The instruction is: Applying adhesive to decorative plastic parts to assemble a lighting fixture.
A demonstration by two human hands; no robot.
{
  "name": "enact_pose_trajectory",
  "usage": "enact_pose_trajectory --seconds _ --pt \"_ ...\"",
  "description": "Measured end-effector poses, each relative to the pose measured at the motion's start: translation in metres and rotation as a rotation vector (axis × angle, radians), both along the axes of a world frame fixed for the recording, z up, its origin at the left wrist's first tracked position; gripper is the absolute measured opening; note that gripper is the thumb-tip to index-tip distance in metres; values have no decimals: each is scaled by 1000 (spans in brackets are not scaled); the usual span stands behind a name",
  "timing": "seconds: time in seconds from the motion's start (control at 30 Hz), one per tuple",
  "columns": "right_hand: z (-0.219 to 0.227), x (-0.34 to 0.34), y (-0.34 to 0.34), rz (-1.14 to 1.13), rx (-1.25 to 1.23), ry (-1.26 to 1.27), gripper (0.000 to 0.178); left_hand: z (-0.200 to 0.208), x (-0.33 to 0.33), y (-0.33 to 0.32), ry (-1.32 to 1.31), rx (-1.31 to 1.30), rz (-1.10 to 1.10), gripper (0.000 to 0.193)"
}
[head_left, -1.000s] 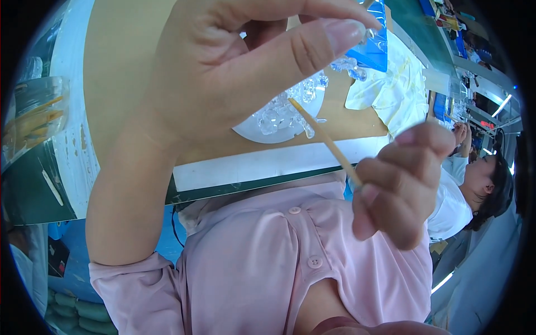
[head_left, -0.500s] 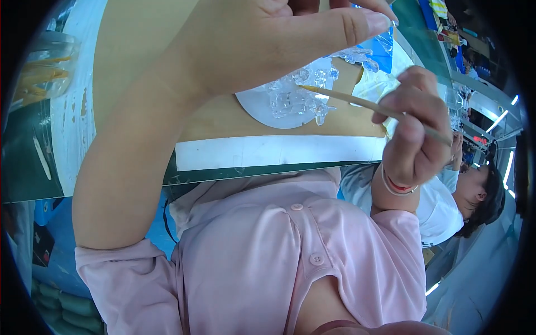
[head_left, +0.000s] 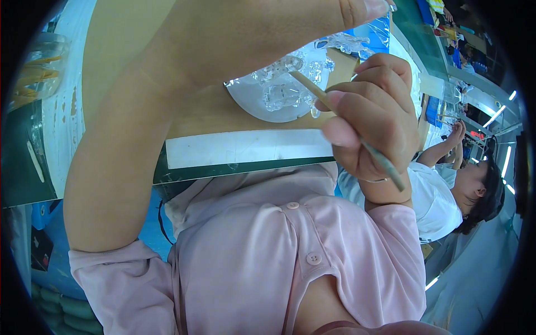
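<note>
My left hand (head_left: 268, 30) reaches across the top of the view, its fingers mostly cut off by the upper edge. A tiny shiny bit shows at the thumb's tip, too small to name. In my right hand (head_left: 374, 117) is a thin wooden stick (head_left: 310, 85), gripped between thumb and fingers and slanting up to the left. Its upper end lies in front of a heap of clear, glassy figure-like pieces (head_left: 282, 96). These pieces rest on a round white plate (head_left: 254, 103), partly covered by my left hand.
The plate sits on a brown board (head_left: 195, 114) with a white strip (head_left: 245, 146) along the near edge. Past it lie more clear pieces (head_left: 343, 42) and a blue sheet (head_left: 379, 33). A clear tub of yellowish sticks (head_left: 39, 72) stands left. At right sits another person (head_left: 435, 190).
My right hand has moved left and closer over the plate, and the stick now tilts more steeply. My left hand has shifted slightly up, its fingers further out of view.
</note>
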State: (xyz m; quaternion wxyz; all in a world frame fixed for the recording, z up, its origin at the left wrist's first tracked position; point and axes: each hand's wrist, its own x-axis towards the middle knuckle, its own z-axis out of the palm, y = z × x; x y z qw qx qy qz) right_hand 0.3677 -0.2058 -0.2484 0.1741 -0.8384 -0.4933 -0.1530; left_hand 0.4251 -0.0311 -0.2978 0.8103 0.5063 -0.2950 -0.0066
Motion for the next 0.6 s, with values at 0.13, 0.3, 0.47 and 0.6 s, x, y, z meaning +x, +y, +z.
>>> enact_pose_trajectory --seconds 0.13,0.3,0.47,0.6 --pt "9 -5 -7 -105 15 144 27 -9 1 0 -94 -12 28 18" --pt "1 7 -5 -36 118 171 21 -6 2 -3 -146 27 47 19" --pt "13 2 -6 -31 17 131 18 4 0 5 -136 102 29 22" --pt "10 -5 -11 26 -10 41 21 10 6 8 -134 152 14 25"
